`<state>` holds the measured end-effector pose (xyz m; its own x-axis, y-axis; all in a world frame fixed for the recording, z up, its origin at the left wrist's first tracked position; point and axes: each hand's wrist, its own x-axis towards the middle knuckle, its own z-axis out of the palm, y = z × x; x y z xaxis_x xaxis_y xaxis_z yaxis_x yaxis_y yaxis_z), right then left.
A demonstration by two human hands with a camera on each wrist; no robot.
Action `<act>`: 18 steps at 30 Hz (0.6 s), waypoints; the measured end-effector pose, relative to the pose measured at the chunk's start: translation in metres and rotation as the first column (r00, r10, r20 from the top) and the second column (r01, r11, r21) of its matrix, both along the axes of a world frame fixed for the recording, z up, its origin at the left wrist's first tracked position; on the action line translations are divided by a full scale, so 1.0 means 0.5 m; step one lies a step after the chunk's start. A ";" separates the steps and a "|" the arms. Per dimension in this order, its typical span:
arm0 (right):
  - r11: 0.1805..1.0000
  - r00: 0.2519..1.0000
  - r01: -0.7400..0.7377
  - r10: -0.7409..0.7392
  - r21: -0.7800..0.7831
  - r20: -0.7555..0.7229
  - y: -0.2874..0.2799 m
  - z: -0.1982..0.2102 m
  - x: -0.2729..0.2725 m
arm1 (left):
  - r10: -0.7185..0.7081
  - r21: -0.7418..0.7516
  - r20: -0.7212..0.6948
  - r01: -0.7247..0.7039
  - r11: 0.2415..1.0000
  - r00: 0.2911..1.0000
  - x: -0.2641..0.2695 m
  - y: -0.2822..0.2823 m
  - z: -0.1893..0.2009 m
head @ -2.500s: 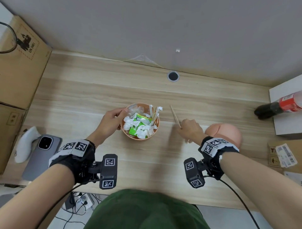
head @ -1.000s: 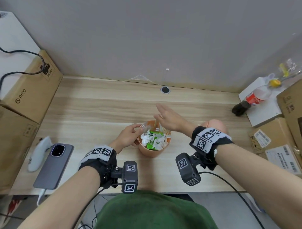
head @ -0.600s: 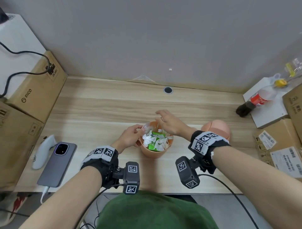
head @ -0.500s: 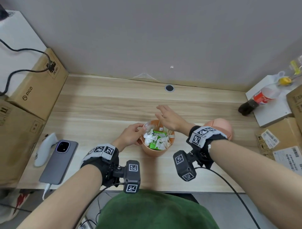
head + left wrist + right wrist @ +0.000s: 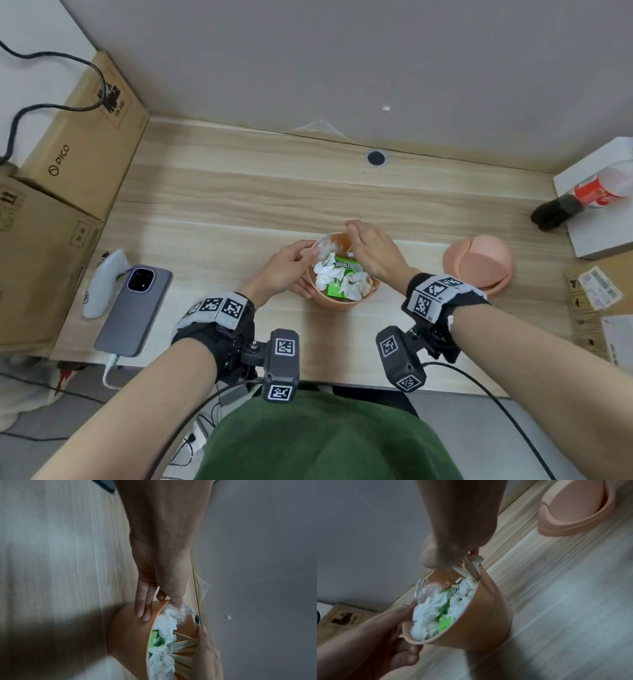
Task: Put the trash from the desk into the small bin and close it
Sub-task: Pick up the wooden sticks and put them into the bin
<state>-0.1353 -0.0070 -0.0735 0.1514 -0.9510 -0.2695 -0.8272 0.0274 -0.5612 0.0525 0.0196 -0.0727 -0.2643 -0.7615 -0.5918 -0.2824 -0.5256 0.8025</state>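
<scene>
A small orange bin [image 5: 337, 303] stands on the wooden desk, full of crumpled white tissues [image 5: 329, 272], a green carton [image 5: 344, 265], clear plastic and wooden sticks [image 5: 183, 642]. My left hand [image 5: 294, 267] grips the bin's left rim, with its fingers [image 5: 143, 609] on the outer wall and the thumb over the edge. My right hand [image 5: 368, 251] lies flat over the bin's far right side and presses down on the stick ends [image 5: 467, 566]. The bin's domed orange lid [image 5: 478, 263] sits apart on the desk, to the right.
A phone [image 5: 135, 305] on a cable and a white controller [image 5: 102, 281] lie at the left, beside stacked cardboard boxes [image 5: 82, 137]. At the right a cola bottle [image 5: 589, 195] lies on a white box [image 5: 603, 233], with more cartons [image 5: 603, 294] below it.
The wooden stick my right hand held on the desk is now in the bin. That hand hovered open above the bin, then came down onto the sticks. My left hand kept its grip.
</scene>
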 end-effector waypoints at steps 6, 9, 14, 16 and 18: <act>0.999 0.999 0.018 -0.019 -0.029 -0.044 -0.004 -0.013 0.018 | -0.011 0.018 -0.021 0.012 1.000 1.000 0.003 -0.003 -0.003; 0.998 0.996 0.042 -0.045 -0.038 -0.071 -0.004 -0.009 0.044 | -0.015 0.019 -0.030 0.016 1.000 0.999 0.004 -0.003 -0.002; 0.974 0.992 0.012 -0.040 0.226 0.119 -0.021 0.024 -0.018 | -0.050 -0.017 0.020 0.050 0.999 0.999 0.003 -0.020 -0.003; 0.961 0.979 -0.027 -0.031 0.275 0.203 -0.013 0.034 -0.065 | -0.053 -0.044 0.059 0.056 0.997 0.997 -0.007 -0.032 -0.002; 0.968 0.976 0.023 -0.076 0.251 0.204 -0.005 0.028 -0.122 | -0.044 -0.064 0.092 0.050 0.997 0.995 -0.023 -0.046 -0.003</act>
